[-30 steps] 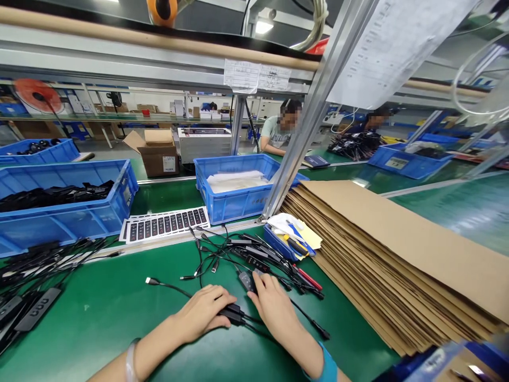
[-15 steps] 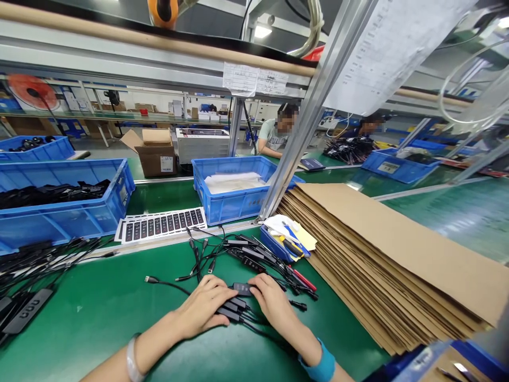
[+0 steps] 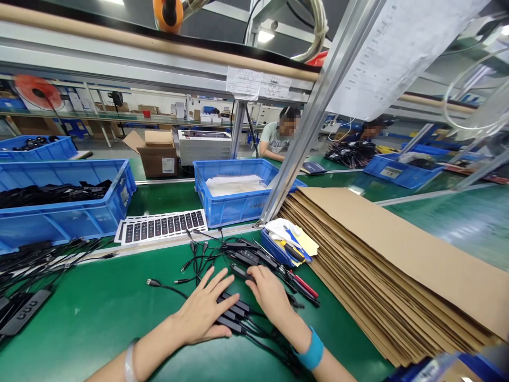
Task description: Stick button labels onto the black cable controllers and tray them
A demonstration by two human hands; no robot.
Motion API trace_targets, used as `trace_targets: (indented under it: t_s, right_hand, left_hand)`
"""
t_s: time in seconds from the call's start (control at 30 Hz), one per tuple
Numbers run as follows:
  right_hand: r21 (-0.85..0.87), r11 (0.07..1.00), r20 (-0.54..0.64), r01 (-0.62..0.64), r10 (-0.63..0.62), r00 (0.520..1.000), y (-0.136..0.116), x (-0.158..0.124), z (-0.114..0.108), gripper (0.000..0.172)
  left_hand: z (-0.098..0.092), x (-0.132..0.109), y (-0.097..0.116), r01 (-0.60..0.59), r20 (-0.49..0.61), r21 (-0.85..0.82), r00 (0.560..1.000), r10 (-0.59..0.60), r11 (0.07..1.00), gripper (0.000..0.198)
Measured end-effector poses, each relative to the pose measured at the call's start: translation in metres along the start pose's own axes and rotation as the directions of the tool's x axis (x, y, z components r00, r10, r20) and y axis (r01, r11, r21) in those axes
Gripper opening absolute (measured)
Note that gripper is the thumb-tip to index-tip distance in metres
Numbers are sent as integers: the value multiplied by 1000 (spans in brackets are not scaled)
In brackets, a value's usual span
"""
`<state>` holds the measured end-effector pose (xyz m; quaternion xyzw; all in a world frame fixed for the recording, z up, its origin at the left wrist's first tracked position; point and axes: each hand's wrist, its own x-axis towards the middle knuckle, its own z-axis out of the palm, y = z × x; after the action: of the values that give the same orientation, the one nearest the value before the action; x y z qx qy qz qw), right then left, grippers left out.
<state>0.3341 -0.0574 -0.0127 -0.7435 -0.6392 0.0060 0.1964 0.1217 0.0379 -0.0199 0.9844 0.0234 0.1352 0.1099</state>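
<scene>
Fingers spread, my left hand (image 3: 204, 310) lies over several black inline control boxes (image 3: 234, 313) with cables, side by side on the green bench. My right hand (image 3: 270, 292) has its fingers closed on the right end of another black inline controller (image 3: 239, 271), partly hidden by the fingers. Just beyond lies a pile of similar controllers (image 3: 247, 257) with tangled cables. To the left of my left hand, a cable with a USB plug (image 3: 153, 283) lies on the bench.
Sheets of black labels (image 3: 163, 227) lie behind the hands. Blue bins (image 3: 234, 209) stand at the back, and a small blue tray (image 3: 274, 248) holds tools. Stacked cardboard (image 3: 382, 239) fills the right side beside a metal post (image 3: 304, 127). A person (image 3: 274, 138) sits across the bench.
My right hand has moved slightly away from me with the controller, toward the pile. My left hand has let go of that controller and spread its fingers over the other boxes.
</scene>
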Motion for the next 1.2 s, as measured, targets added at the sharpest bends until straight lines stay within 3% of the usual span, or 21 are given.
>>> trace_targets:
  t_s: [0.13,0.3,0.4,0.47,0.57,0.67,0.83,0.87,1.03,1.2]
  right_hand:
    - [248,953,75,174,-198,977,-10,5,-1,25]
    - [-11,996,-77,88,-88,993,4,63,-4,29]
    - [-26,993,-30,113,-114,993,11,94,-8,19]
    - [-19,991,-15,131,-132,991,11,99,-16,15]
    - [-12,992,-60,122,-122,991,6,83,-27,25]
    - [90,988,-79,128,-122,989,0,48,-25,34]
    - [291,956,116,-42,9,993,-9,2,3,74]
    - [318,945,153,-73,24,988,-10,0,6,75]
    - [488,864,267,-124,-12,964,-8,7,-4,37]
    - [658,739,393,-146,-171,904,-2,5,-14,25]
  left_hand:
    - [1,-2,-2,16,18,-11,1000,-16,1000,77]
    - [1,1,-3,49,45,-80,998,-46,996,90]
    - [1,2,-4,24,-12,-71,1000,-25,997,85]
    - [0,2,-3,36,-39,-71,998,-39,997,78]
    - [-1,1,-1,66,-40,-86,997,-70,994,73]
    - [0,0,0,52,-38,-82,998,-56,995,73]
    - [3,-2,0,38,-54,-104,998,-44,994,73]
    - [3,-2,0,40,-58,-117,997,-47,992,73]
    - [1,-6,0,31,-113,-77,993,-40,997,69]
    - [2,-8,-1,-8,-151,-86,988,-5,996,75]
